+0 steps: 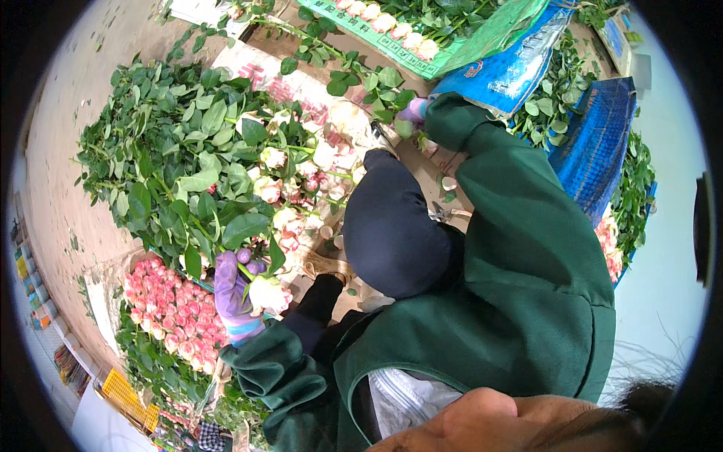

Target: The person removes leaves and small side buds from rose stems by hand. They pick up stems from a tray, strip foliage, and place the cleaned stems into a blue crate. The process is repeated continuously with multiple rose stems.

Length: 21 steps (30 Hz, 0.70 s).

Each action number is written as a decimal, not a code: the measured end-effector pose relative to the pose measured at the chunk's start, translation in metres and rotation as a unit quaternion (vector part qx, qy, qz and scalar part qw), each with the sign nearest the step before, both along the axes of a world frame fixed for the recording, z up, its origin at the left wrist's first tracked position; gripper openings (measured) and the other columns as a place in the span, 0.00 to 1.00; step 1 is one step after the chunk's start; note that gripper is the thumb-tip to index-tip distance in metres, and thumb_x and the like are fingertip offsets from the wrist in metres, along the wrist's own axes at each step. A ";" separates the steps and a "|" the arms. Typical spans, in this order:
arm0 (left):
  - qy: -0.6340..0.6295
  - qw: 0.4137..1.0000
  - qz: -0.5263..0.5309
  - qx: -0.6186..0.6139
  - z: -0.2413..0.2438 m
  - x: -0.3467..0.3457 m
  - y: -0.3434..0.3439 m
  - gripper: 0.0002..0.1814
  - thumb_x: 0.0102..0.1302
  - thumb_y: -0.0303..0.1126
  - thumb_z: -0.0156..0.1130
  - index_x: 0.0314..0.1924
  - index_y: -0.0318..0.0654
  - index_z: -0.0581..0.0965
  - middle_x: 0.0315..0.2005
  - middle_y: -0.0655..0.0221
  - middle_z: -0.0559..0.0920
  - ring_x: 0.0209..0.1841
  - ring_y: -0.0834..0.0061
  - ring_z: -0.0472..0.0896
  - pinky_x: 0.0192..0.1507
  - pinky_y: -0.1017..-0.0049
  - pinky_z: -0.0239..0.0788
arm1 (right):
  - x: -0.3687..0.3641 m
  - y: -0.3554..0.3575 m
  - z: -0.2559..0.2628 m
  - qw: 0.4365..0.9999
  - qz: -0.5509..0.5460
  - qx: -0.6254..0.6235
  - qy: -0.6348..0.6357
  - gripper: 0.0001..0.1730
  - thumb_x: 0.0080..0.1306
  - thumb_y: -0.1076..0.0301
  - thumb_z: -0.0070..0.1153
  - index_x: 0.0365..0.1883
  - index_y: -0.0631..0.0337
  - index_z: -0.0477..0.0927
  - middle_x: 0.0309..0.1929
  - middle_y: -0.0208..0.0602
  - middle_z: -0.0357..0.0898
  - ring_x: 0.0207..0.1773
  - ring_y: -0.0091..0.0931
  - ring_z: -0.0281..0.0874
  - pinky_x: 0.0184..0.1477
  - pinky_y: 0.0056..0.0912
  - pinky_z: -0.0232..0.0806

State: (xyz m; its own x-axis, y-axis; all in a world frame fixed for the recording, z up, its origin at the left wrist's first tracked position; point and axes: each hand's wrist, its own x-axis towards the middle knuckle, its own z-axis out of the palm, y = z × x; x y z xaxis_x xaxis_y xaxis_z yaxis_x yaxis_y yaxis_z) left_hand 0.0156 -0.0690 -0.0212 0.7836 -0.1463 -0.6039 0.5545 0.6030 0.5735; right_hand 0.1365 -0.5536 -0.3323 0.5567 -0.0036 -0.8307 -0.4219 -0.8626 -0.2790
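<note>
My left hand [236, 288], in a purple glove, grips the stem of a white rose with pink edges [270, 295]. The bloom hangs beside my wrist, and its leafy stem lies over a large heap of cut roses [186, 147]. My right hand [414, 111], also gloved, is closed around a leafy rose stem [350, 62] that stretches away to the upper left. Leaves and the green sleeve partly cover those fingers. Pruning shears [441, 213] lie beside my knee, below the right forearm.
Bundled pink roses [175, 316] stand at the lower left. Across the top, a green printed sheet [361, 28] bears a row of pale roses. Blue woven sheeting [593, 147] covers more stems at the right. My shoes rest among fallen petals; a yellow crate [127, 395] stands farther off.
</note>
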 end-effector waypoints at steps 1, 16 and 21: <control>-0.001 1.000 0.001 0.002 -0.002 0.000 0.000 0.11 0.74 0.37 0.50 0.50 0.40 0.70 0.39 0.68 0.74 0.36 0.76 0.73 0.38 0.74 0.72 | -0.001 -0.001 0.000 1.000 -0.003 -0.001 0.002 0.27 0.59 0.43 0.56 0.36 0.60 0.83 0.32 0.42 0.82 0.34 0.35 0.80 0.37 0.40 0.69; 0.013 1.000 0.002 0.014 -0.012 0.015 -0.001 0.09 0.70 0.34 0.58 0.45 0.39 0.72 0.35 0.63 0.79 0.31 0.69 0.78 0.39 0.65 0.74 | -0.078 -0.053 -0.057 0.966 0.046 -0.210 -0.144 0.35 0.63 0.38 0.49 0.43 0.66 0.82 0.44 0.53 0.81 0.49 0.41 0.79 0.53 0.42 0.67; -0.002 1.000 0.027 0.014 -0.003 0.006 -0.002 0.08 0.70 0.33 0.56 0.44 0.38 0.71 0.34 0.63 0.79 0.31 0.68 0.77 0.39 0.64 0.74 | -0.021 0.005 -0.008 0.984 0.085 -0.134 -0.078 0.32 0.65 0.39 0.46 0.42 0.60 0.84 0.44 0.51 0.81 0.49 0.45 0.78 0.54 0.46 0.67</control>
State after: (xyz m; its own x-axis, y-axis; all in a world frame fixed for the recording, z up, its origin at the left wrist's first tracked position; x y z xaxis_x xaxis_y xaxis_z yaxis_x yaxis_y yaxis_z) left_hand 0.0215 -0.0708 -0.0243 0.7926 -0.0864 -0.6036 0.5185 0.6162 0.5928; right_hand 0.1160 -0.5491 -0.3402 0.6889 -0.1061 -0.7171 -0.2350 -0.9685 -0.0824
